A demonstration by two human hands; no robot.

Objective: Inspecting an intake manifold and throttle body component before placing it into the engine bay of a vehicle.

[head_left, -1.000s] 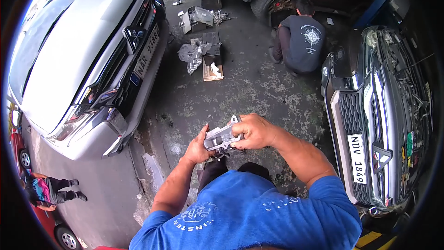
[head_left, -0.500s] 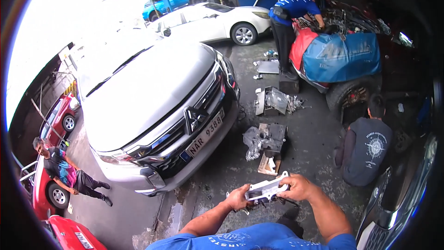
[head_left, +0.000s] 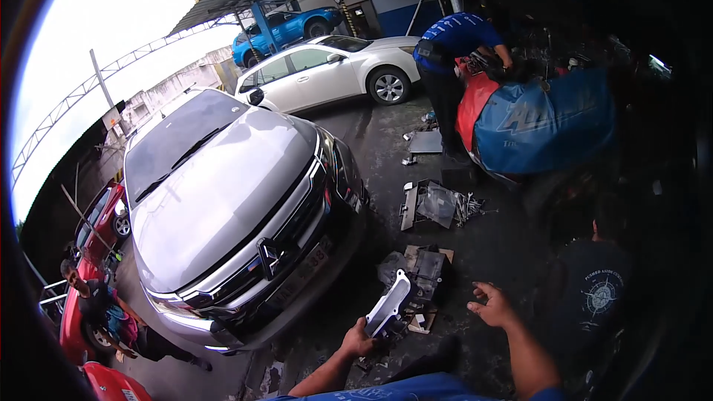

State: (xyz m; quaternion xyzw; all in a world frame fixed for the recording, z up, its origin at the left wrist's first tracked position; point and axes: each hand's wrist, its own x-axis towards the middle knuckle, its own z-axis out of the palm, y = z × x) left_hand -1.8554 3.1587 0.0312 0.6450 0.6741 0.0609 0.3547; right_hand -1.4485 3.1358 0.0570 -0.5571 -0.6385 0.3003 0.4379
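Observation:
My left hand (head_left: 359, 338) grips a silvery metal housing (head_left: 387, 303) with a flanged rim and a hollow middle, held tilted in the lower middle of the view. To its right, my right hand (head_left: 489, 303) is off the housing, fingers apart and slightly curled, holding nothing. Behind the housing on the dark ground lie a pile of dark parts (head_left: 426, 275) and a piece of cardboard (head_left: 421, 324).
A silver SUV (head_left: 215, 200) fills the left middle, a white car (head_left: 312, 82) behind it. A person (head_left: 453, 52) bends over a covered vehicle (head_left: 542, 126). Another crouches at right (head_left: 583, 289); one stands at left (head_left: 104, 312). Loose tools (head_left: 466, 208) lie on the ground.
The view has swung upward toward the yard. My right hand has let go of the housing and moved right; the housing now stands more steeply in my left hand.

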